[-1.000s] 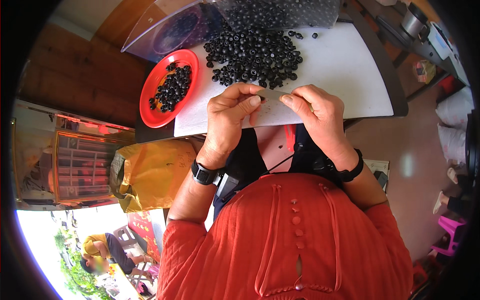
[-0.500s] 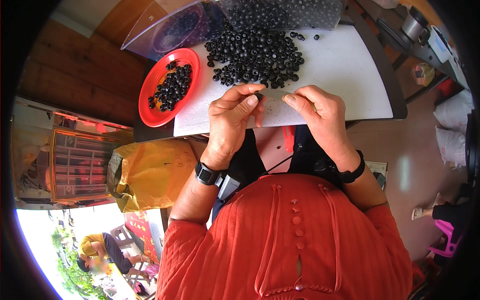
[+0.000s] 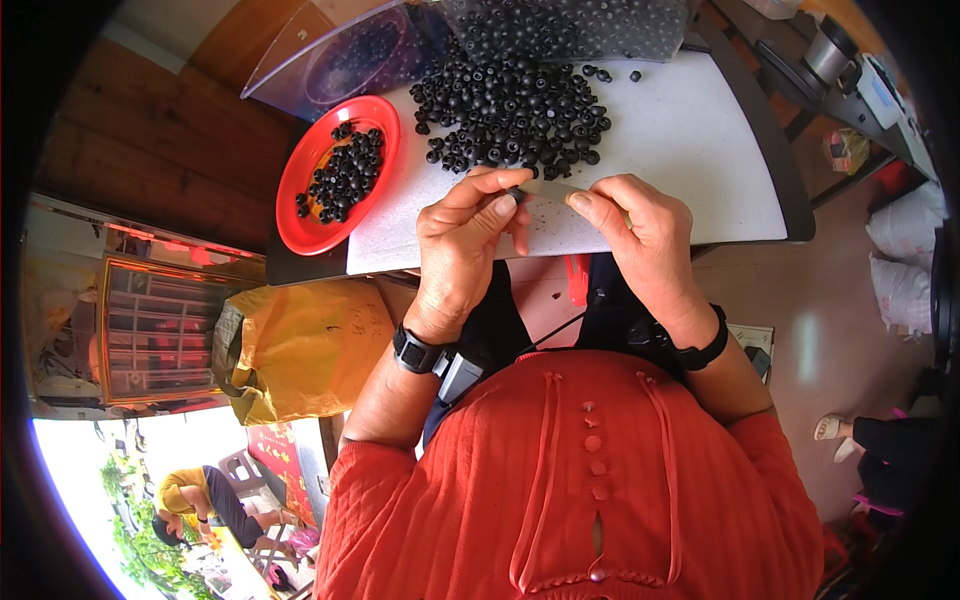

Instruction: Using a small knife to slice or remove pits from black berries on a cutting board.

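My left hand (image 3: 462, 235) pinches a small black round piece (image 3: 516, 194) between thumb and forefinger, just in front of the heap. In my right hand (image 3: 645, 225), thumb and fingers close on a thin, flat, pale blade-like strip (image 3: 550, 190). The strip's tip reaches the black piece; its other end is hidden by my fingers. A heap of black hollow round pieces (image 3: 510, 110) lies beyond my hands on a white board (image 3: 700, 150). More such pieces (image 3: 345, 175) are in a red plate (image 3: 290, 215) to the left.
A clear plastic sheet (image 3: 300, 60) stands at the back. A yellow bag (image 3: 310, 345) is left of my legs. Filled pale sacks (image 3: 905, 285) and a metal mug (image 3: 830, 50) are at right. One person (image 3: 190, 490) sits at lower left; another's foot (image 3: 828, 428) shows at right.
The flat strip shows more clearly and broader between my hands, which stay nearly in place. At right, the other person's foot and leg have shifted, now covering most of the pink stool.
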